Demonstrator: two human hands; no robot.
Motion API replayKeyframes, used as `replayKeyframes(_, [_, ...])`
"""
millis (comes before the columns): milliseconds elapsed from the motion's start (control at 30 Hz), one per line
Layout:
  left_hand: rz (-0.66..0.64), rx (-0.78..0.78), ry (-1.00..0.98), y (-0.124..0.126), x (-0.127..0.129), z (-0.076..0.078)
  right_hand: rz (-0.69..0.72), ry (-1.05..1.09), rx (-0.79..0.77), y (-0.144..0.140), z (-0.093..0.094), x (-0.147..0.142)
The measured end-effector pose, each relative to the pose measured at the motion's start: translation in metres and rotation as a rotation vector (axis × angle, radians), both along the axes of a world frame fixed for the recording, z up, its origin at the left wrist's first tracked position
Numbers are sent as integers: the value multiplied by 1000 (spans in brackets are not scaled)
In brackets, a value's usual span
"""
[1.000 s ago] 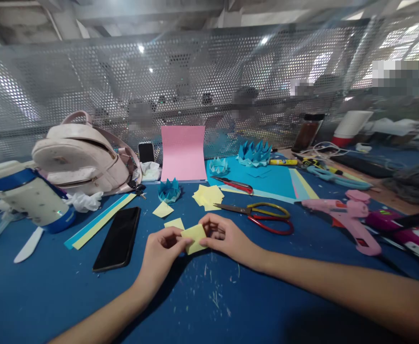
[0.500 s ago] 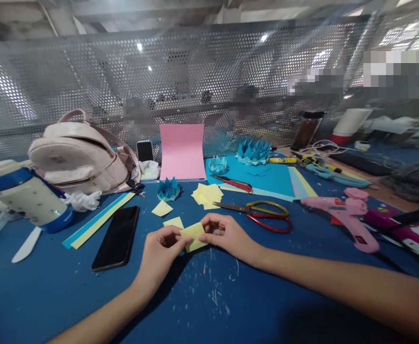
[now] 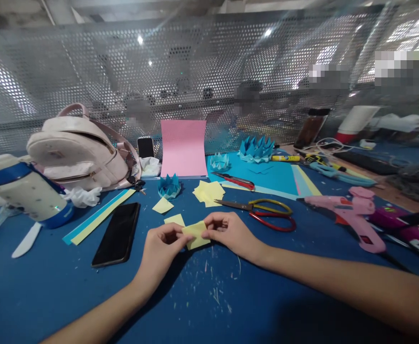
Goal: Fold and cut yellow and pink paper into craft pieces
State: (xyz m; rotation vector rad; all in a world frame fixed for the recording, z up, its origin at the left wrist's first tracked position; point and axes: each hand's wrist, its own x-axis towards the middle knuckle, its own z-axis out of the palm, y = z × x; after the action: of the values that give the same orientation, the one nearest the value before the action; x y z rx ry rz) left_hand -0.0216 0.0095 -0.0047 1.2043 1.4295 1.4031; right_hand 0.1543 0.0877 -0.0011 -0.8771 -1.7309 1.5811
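Note:
A small piece of yellow paper (image 3: 197,236) is held between both hands, just above the blue table (image 3: 148,306). My left hand (image 3: 164,248) pinches its left edge, and my right hand (image 3: 230,234) pinches its right edge. Right behind the left fingers lies another yellow paper square (image 3: 174,220). Farther back are a single yellow square (image 3: 163,205) and a loose pile of yellow squares (image 3: 208,193). Scissors (image 3: 263,210) with one yellow and one red handle lie behind my right hand, their blades pointing left.
Folded blue paper crowns (image 3: 169,186) stand at the back. On the left are a black phone (image 3: 118,234), paper strips (image 3: 98,217), a tumbler (image 3: 26,191) and a backpack (image 3: 76,148). A pink glue gun (image 3: 349,215) lies right, beyond a red cutter (image 3: 233,180).
The yellow paper is tipped flatter between my fingers and shows more of its face. Both hands keep their pinch on it. The whole view has shifted slightly.

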Motion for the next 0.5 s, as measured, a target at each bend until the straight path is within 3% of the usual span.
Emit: replayKeyframes(500, [-2, 73, 143, -1, -4, -1, -2, -2, 146, 3, -2, 3])
